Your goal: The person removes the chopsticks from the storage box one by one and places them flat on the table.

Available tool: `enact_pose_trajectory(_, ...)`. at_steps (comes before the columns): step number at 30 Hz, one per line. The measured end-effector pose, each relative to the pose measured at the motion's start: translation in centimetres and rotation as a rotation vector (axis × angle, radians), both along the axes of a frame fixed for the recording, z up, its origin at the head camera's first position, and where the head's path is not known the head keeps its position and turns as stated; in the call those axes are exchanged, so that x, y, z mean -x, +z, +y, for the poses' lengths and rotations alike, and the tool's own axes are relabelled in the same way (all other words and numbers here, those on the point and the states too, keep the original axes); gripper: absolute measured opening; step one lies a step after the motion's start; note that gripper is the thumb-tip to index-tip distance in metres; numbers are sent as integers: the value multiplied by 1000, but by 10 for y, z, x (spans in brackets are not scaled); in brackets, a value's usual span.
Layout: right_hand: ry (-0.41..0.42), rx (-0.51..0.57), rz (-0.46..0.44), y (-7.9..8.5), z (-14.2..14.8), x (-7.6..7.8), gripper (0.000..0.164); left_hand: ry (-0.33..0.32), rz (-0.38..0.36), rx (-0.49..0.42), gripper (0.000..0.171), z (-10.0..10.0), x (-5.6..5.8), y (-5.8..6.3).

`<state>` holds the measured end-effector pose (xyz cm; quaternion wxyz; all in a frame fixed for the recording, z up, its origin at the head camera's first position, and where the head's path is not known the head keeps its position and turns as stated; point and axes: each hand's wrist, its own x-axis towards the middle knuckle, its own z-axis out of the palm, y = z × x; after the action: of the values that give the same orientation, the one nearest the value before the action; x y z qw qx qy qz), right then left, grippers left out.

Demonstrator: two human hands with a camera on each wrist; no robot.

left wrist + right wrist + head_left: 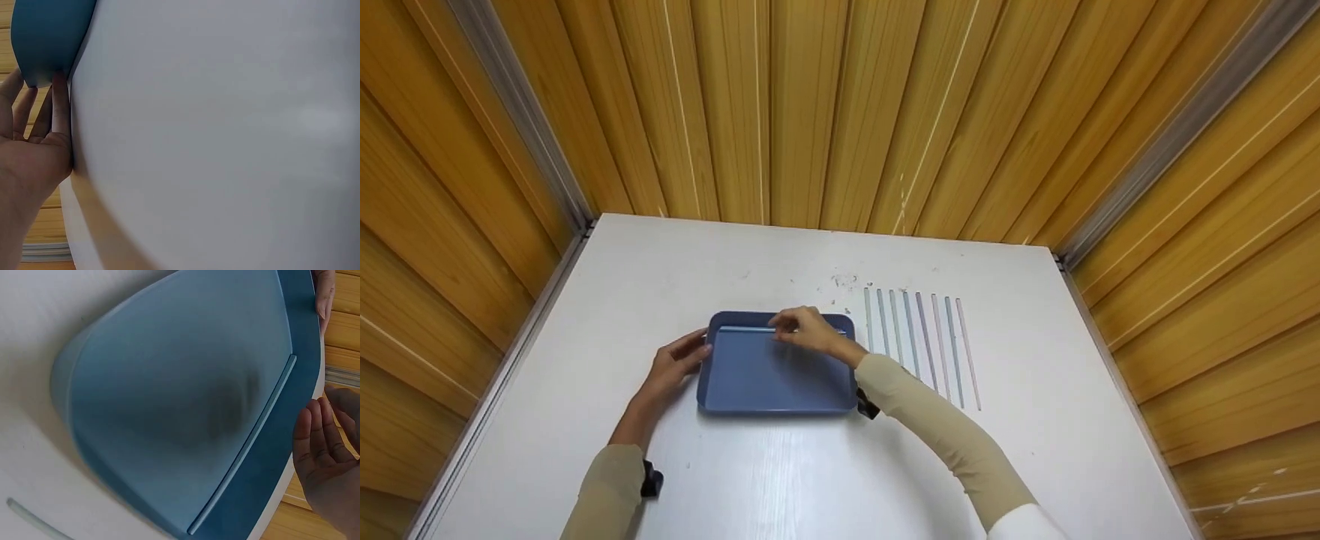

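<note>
A blue rectangular tray (780, 382) lies on the white table. Along its far wall, inside, rests a pale blue drinking straw (264, 408). My left hand (671, 367) holds the tray by its left side, thumb over the rim and fingers against the outer wall; the left wrist view shows those fingertips on the wall. Over the tray's far edge hovers my right hand (810, 330), fingers loosely bent. In the right wrist view nothing shows between those fingers, and the straw lies apart from them.
To the tray's right, several pastel straws (926, 337) lie side by side in a row, partly hidden by the right forearm. Small dark specks (844, 281) mark the table behind the tray. Wood-patterned walls (802, 112) enclose the table's back and sides.
</note>
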<state>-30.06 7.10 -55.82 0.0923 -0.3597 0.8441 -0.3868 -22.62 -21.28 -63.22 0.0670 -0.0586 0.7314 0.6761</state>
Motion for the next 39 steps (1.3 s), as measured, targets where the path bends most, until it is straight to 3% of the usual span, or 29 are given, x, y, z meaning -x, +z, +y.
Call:
enact_pose_trajectory(7, -15, -42, -9, -20, -10, -1, 28, -17, -11, 2, 59, 0, -3, -1)
enact_pose_trajectory(18, -81, -140, -3, -34, -12, 3, 37, 0, -27, -17, 60, 2, -1, 1)
enact_pose_trajectory(31, -124, -199, 87, -39, -21, -3, 22, -7, -11, -17, 59, -1, 1, 0)
enact_pose_trajectory(39, -131, -224, 92, -40, -25, -5, 14, -7, 0, -22, 57, -3, 0, 1)
